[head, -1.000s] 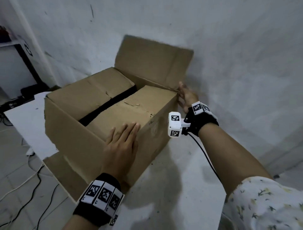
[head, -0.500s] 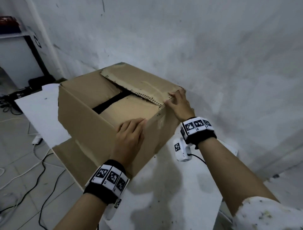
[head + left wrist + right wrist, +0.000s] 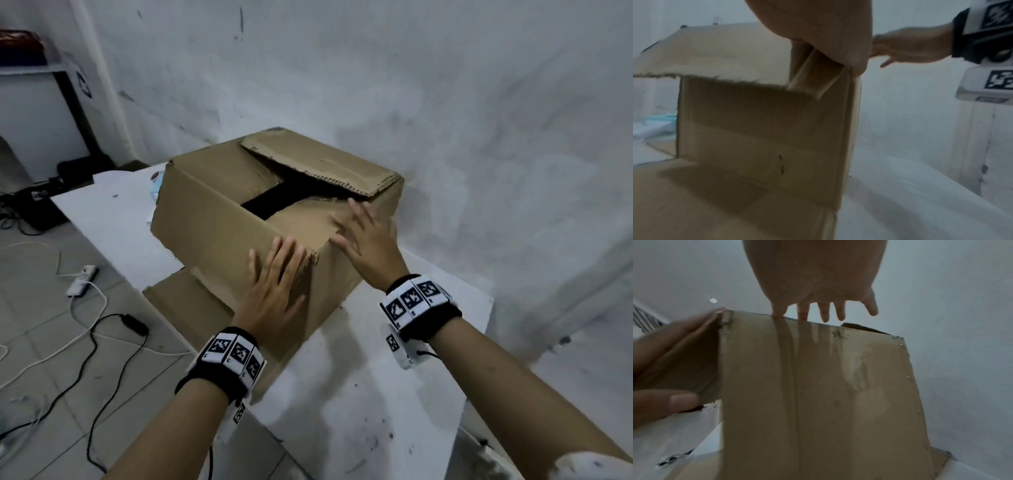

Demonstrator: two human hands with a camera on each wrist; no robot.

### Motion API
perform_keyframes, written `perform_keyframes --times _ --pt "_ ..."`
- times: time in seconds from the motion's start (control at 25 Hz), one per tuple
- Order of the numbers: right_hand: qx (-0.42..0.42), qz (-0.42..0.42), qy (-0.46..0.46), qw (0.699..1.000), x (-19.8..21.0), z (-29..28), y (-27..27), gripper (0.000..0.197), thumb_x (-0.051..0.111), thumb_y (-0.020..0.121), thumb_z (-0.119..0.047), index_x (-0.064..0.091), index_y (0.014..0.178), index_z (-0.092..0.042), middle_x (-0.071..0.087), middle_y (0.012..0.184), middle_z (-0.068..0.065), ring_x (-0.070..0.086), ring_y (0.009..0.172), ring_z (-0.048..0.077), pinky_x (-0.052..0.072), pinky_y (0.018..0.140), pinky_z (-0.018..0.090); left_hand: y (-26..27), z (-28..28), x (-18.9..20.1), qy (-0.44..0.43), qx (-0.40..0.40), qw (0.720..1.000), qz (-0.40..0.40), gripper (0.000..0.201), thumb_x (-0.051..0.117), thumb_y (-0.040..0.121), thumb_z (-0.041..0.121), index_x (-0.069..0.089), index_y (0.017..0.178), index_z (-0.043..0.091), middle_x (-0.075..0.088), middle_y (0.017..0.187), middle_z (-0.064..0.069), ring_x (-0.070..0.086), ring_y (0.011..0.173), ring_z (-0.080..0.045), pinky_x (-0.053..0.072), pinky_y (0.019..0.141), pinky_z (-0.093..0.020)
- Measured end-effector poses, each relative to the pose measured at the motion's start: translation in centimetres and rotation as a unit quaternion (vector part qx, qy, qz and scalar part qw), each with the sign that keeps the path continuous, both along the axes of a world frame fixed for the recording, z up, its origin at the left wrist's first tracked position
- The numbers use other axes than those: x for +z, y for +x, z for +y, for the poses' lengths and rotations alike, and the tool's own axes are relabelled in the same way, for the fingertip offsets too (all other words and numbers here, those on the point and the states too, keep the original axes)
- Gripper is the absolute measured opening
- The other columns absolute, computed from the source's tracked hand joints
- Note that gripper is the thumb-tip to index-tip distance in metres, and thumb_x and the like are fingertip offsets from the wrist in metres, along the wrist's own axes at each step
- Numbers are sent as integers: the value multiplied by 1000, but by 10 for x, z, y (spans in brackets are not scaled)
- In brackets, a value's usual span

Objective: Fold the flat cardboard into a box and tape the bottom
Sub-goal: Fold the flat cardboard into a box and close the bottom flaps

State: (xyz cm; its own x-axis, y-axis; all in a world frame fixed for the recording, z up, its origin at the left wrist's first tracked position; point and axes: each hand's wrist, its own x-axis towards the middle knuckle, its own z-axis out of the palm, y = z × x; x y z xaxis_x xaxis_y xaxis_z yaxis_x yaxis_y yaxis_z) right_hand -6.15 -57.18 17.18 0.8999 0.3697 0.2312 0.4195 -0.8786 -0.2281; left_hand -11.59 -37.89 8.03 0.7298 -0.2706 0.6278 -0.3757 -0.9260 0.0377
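Note:
A brown cardboard box stands on the white table. Its far flap is folded down over the top, and a dark gap shows between the inner flaps. My left hand lies flat with straight fingers against the box's near side wall at the near top corner. My right hand is spread open over the near top edge, fingers straight, touching the inner flap. In the right wrist view the right hand's fingers reach over the box wall. In the left wrist view the box side fills the frame.
A lower flap juts out past the table's left edge. Cables and a power strip lie on the tiled floor at left. A white wall stands close behind the box. A bluish object lies behind the box's left corner.
The far flap went from upright to folded down over the top. My right hand left that flap's corner and now spreads over the near edge. My left hand slid onto the side wall.

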Motion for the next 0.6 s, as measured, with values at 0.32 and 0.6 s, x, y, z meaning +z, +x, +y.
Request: perform_keyframes --times 0.32,0.6 --pt "57 -194 -66 977 -47 63 -67 53 46 82 -26 38 134 -27 50 141 10 34 132 26 24 110 48 -46 81 3 -23 -149 989 -13 69 54 68 37 43 134 20 51 141 -2 35 135 -18 28 108 -49" --pt "-49 -125 143 981 -36 95 -92 43 42 90 -17 53 131 -19 49 141 7 37 136 27 17 113 45 -48 134 42 -45 -214 975 -36 36 52 80 30 68 112 24 70 117 6 63 114 -17 33 102 -38"
